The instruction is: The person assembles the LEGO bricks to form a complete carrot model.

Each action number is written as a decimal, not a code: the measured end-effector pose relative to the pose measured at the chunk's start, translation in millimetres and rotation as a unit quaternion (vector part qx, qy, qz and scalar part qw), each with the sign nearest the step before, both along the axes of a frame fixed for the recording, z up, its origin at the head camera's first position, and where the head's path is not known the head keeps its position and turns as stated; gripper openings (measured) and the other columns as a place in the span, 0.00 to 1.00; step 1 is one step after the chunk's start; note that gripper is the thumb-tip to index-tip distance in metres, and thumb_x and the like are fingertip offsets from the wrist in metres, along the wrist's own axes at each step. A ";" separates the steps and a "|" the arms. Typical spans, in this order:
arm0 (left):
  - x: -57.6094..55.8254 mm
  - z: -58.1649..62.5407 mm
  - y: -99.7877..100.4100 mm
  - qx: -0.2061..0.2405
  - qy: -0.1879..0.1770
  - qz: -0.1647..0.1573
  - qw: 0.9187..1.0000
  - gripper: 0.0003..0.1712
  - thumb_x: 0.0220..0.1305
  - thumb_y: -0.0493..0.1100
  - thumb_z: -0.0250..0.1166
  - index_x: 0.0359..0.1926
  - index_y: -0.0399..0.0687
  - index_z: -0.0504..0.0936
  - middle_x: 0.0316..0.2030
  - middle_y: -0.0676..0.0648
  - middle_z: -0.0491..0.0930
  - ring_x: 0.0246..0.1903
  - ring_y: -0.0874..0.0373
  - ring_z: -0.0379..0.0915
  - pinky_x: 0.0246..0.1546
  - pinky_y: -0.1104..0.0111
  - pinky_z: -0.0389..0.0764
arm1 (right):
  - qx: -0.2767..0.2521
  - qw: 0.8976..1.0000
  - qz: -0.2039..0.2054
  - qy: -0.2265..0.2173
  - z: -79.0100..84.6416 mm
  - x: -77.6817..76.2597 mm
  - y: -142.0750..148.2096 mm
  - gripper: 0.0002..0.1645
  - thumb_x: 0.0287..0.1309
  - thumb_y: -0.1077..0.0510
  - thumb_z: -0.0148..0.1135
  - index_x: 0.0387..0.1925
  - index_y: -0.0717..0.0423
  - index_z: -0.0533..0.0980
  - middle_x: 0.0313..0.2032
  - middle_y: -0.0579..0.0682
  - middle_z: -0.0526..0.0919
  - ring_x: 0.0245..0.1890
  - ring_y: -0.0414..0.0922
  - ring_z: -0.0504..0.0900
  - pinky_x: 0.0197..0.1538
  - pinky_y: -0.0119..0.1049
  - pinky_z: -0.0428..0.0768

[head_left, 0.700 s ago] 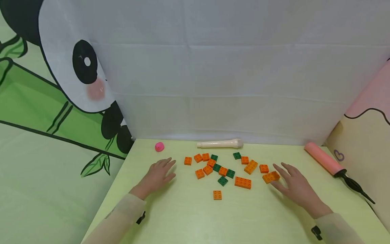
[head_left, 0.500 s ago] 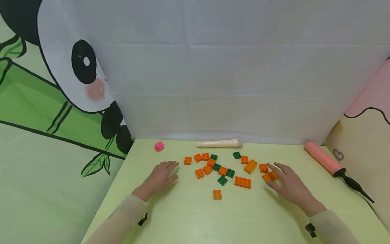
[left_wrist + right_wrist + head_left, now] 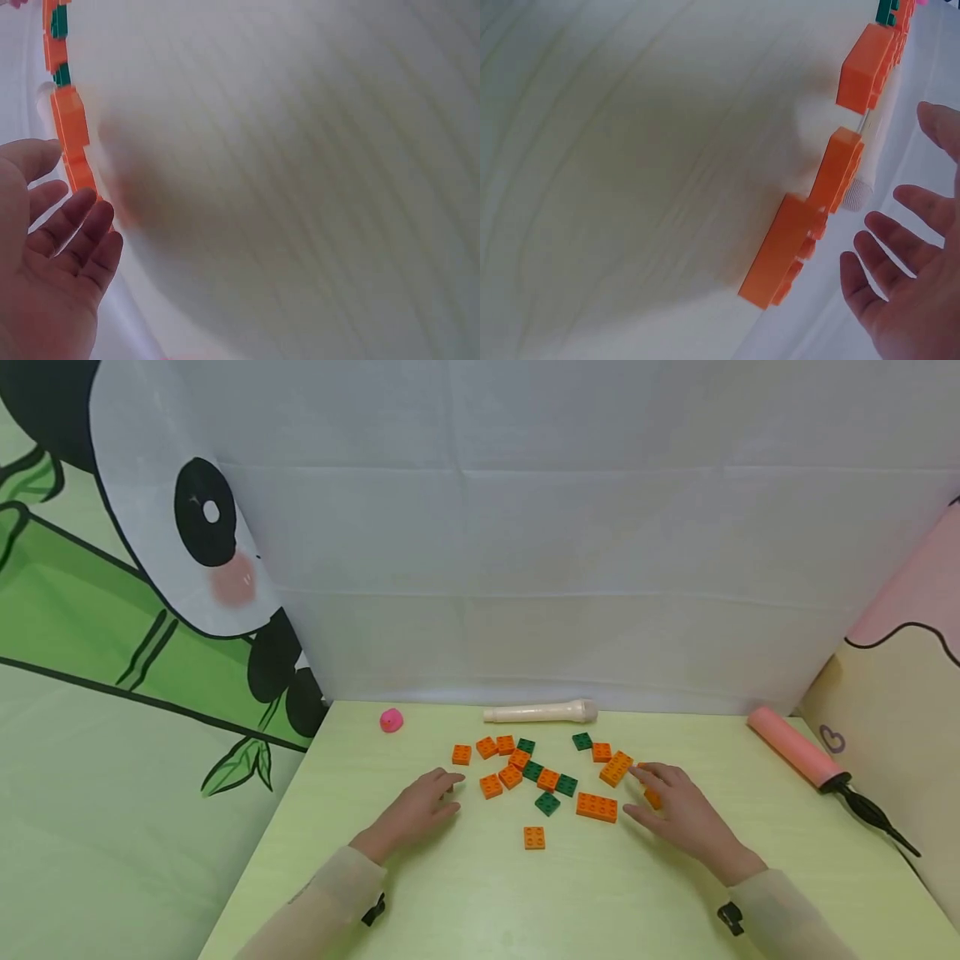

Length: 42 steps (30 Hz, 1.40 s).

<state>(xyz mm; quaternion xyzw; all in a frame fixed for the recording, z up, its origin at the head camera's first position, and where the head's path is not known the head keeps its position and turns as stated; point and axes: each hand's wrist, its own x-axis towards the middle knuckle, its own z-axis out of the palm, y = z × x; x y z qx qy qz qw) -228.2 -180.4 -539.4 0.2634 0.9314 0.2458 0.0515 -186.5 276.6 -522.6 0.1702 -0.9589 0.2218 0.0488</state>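
Orange and green toy building bricks lie scattered over the middle of the table, among them a long orange brick (image 3: 597, 807), a green brick (image 3: 547, 803) and a small orange brick (image 3: 534, 837) nearest the person. My left hand (image 3: 415, 812) hovers with loose, spread fingers just left of the bricks, near an orange brick (image 3: 491, 787). My right hand (image 3: 684, 817) reaches in from the right with relaxed fingers, over an orange brick (image 3: 652, 797) that it partly hides. In the right wrist view, an orange brick (image 3: 780, 247) stands apart from the fingertips. Neither hand holds anything.
A white toy microphone (image 3: 540, 712) lies along the table's back edge, with a small pink object (image 3: 392, 720) to its left. A pink balloon pump (image 3: 798, 752) with a black handle rests at the right. White cloth (image 3: 525, 610) rises behind the table.
Both hands have moved inward toward the middle: the left hand rightward and slightly nearer the person, the right hand leftward, now covering part of the orange bricks at the right. The bricks stay put.
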 end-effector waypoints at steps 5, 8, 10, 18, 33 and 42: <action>5.8 0.1 14.3 0.027 -0.025 -0.011 0.999 0.24 0.72 0.41 0.67 0.66 0.45 0.77 0.42 0.55 0.76 0.41 0.59 0.71 0.49 0.61 0.79 | -0.007 1.000 0.017 0.002 -3.2 -0.8 -12.3 0.38 0.64 0.47 0.74 0.69 0.59 0.74 0.65 0.60 0.75 0.65 0.62 0.70 0.64 0.62 0.73; 9.2 -0.3 23.2 0.044 -0.036 -0.024 0.998 0.22 0.72 0.41 0.68 0.63 0.45 0.79 0.40 0.54 0.76 0.40 0.59 0.71 0.46 0.63 0.78 | -0.009 1.000 0.027 0.005 -6.4 -1.2 -19.6 0.36 0.62 0.47 0.76 0.67 0.57 0.77 0.62 0.57 0.77 0.63 0.61 0.73 0.63 0.61 0.75; 11.5 -1.0 28.9 0.057 -0.040 -0.033 0.997 0.20 0.71 0.41 0.69 0.61 0.44 0.81 0.40 0.53 0.77 0.39 0.59 0.71 0.44 0.64 0.77 | -0.011 0.999 0.030 0.002 -7.9 -1.5 -24.8 0.35 0.62 0.47 0.76 0.66 0.56 0.78 0.60 0.55 0.78 0.60 0.58 0.75 0.61 0.59 0.77; 22.5 -6.8 52.2 0.071 -0.040 -0.049 0.995 0.16 0.70 0.44 0.71 0.55 0.47 0.82 0.40 0.54 0.77 0.39 0.61 0.70 0.45 0.66 0.76 | -0.005 0.999 0.030 -0.014 -15.0 -3.4 -40.6 0.32 0.59 0.49 0.78 0.62 0.56 0.81 0.55 0.51 0.80 0.54 0.53 0.79 0.57 0.54 0.80; 27.9 -9.7 87.7 0.034 -0.035 -0.082 0.995 0.19 0.63 0.51 0.77 0.51 0.55 0.85 0.41 0.61 0.77 0.41 0.67 0.71 0.49 0.71 0.76 | 0.006 0.999 0.012 -0.051 -14.7 -5.6 -53.0 0.26 0.59 0.53 0.78 0.57 0.56 0.82 0.54 0.51 0.82 0.49 0.49 0.80 0.57 0.51 0.80; 28.8 -10.3 101.7 0.027 -0.026 -0.063 0.997 0.14 0.63 0.50 0.76 0.47 0.55 0.85 0.37 0.62 0.76 0.38 0.67 0.70 0.46 0.72 0.76 | -0.010 0.998 0.005 -0.060 -18.8 -6.8 -51.7 0.24 0.60 0.57 0.76 0.56 0.58 0.81 0.53 0.52 0.82 0.50 0.51 0.81 0.58 0.52 0.80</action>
